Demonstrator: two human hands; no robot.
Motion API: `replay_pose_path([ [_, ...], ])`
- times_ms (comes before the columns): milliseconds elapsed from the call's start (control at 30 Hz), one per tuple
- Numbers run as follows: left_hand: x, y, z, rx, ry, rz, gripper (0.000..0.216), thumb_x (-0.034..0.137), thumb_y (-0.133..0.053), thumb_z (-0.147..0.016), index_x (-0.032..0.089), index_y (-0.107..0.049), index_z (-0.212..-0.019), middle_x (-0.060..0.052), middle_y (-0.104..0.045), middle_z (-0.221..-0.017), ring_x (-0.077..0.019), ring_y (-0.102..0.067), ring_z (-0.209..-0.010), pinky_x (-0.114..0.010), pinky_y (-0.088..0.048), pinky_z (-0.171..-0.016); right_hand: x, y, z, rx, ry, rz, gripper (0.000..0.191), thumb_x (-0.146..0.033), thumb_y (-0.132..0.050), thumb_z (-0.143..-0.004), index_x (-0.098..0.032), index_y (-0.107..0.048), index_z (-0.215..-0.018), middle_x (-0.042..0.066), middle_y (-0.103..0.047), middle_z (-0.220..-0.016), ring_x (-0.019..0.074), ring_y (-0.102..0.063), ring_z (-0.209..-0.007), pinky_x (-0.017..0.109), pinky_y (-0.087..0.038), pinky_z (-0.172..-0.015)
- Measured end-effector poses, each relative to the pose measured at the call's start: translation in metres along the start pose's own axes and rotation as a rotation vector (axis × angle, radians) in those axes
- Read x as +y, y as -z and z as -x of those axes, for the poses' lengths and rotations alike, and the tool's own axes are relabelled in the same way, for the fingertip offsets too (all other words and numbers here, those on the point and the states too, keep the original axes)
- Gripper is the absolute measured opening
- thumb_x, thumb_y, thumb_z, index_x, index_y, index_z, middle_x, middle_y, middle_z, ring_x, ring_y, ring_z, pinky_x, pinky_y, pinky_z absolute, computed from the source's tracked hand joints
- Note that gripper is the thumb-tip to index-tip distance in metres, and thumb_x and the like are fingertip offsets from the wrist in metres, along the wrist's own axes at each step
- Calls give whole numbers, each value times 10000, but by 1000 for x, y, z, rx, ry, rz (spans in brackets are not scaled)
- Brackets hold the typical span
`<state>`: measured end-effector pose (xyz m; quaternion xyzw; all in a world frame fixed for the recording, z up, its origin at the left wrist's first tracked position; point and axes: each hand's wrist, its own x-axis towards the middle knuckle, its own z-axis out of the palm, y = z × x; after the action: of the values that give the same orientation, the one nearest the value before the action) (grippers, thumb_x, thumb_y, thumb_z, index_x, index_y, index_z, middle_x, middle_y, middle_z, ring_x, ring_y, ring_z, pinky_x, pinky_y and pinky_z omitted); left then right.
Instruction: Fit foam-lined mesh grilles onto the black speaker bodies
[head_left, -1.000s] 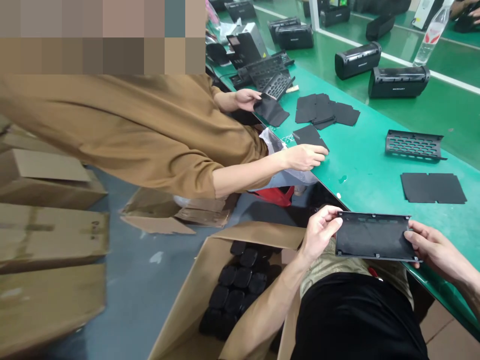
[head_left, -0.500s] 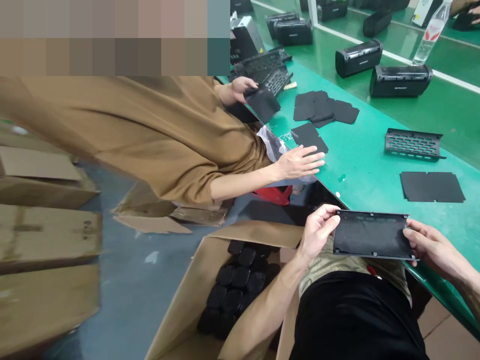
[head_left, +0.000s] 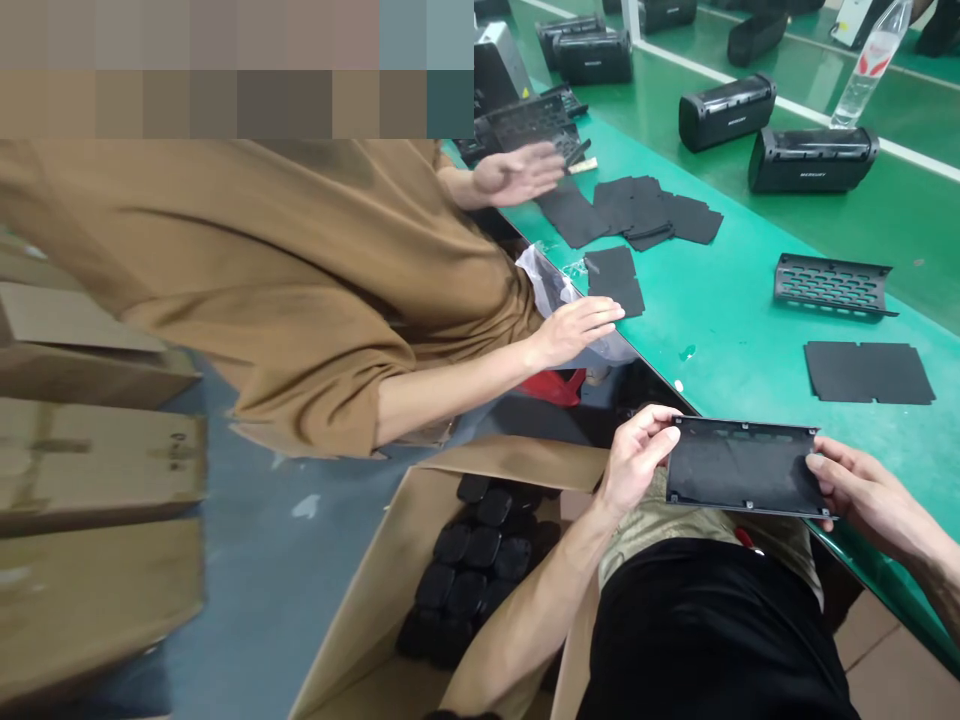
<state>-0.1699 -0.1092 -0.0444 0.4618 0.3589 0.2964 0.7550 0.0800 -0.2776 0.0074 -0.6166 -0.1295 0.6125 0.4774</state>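
Note:
A black rectangular panel (head_left: pixel 742 467) is held flat over my lap at the green table's near edge. My left hand (head_left: pixel 636 457) pinches its left end, thumb on top. My right hand (head_left: pixel 862 492) grips its right end with curled fingers. On the table beyond my right hand lies a black sheet (head_left: pixel 868 372), and farther back a black perforated grille (head_left: pixel 832 284).
A co-worker in a brown top leans in from the left, one hand (head_left: pixel 581 326) by a small black sheet (head_left: pixel 616 281), the other hand (head_left: pixel 521 176) above a pile of black sheets (head_left: pixel 645 211). Black speakers (head_left: pixel 814 160) and a bottle (head_left: pixel 870 62) stand at the back. An open carton of black parts (head_left: pixel 472 570) sits below the green table (head_left: pixel 720 330).
The co-worker's far hand has let go of a black sheet, now on the table, and opened flat. Their near hand drew back slightly. My hands and the panel have barely moved.

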Motion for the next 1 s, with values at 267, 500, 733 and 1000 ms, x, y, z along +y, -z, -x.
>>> replay_pose_path([
  [267,2,0,1,6,-38,22,464,549,-867,-821,161,-766,-1054,-15,-693,-835,-102,-514,-646,-225,-407,-610,-4,-4,6,-31,16,18,489,-610,-914,-848,-232,-639,-993,-42,-544,-700,116,-522,-553,222,-481,-494],
  [500,1,0,-1,-8,-48,21,447,524,-890,-813,156,-759,-1029,-17,-707,-817,-107,-542,-646,-230,-435,-632,-1,-2,4,-68,58,43,464,-591,-895,-884,-225,-613,-934,-34,-576,-726,104,-544,-563,208,-486,-512],
  [733,1,0,-2,8,-80,-1,453,545,-880,-823,151,-767,-1016,-25,-721,-828,-113,-561,-665,-239,-459,-660,-3,-2,6,-65,60,83,475,-619,-883,-878,-216,-640,-939,-24,-581,-734,114,-542,-564,229,-480,-511],
  [1000,0,0,-3,18,-59,-7,454,559,-858,-827,160,-767,-1025,-11,-689,-786,-103,-507,-612,-235,-414,-593,-5,-5,6,-45,42,53,487,-605,-916,-848,-224,-628,-945,-26,-580,-735,119,-545,-559,237,-489,-501],
])
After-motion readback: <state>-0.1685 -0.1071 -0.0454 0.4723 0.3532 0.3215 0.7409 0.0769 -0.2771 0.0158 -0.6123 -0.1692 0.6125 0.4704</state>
